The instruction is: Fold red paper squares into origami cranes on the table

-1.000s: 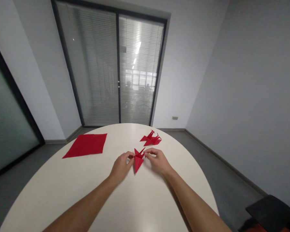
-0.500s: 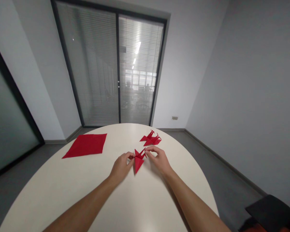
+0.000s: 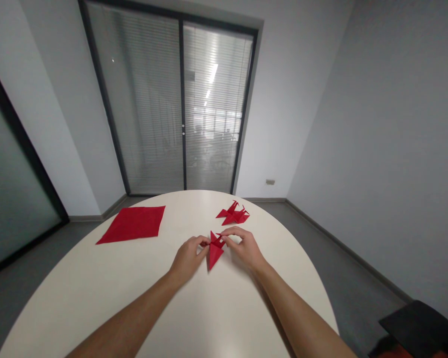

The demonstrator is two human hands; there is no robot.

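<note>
A partly folded red paper figure [image 3: 214,248] lies on the white oval table [image 3: 209,308], its long point toward me. My left hand [image 3: 188,256] pinches its left side with closed fingers. My right hand [image 3: 244,247] pinches the upper right flap, fingers curled. Both hands rest on the tabletop on either side of the paper.
Finished red paper figures [image 3: 233,214] sit just beyond my right hand. A flat stack of red paper squares [image 3: 133,223] lies at the far left of the table. A dark seat [image 3: 420,328] shows at the lower right; glass doors with blinds stand behind the table.
The upper right tip of the paper figure has been folded down and inward by my right hand. My left hand has hardly moved.
</note>
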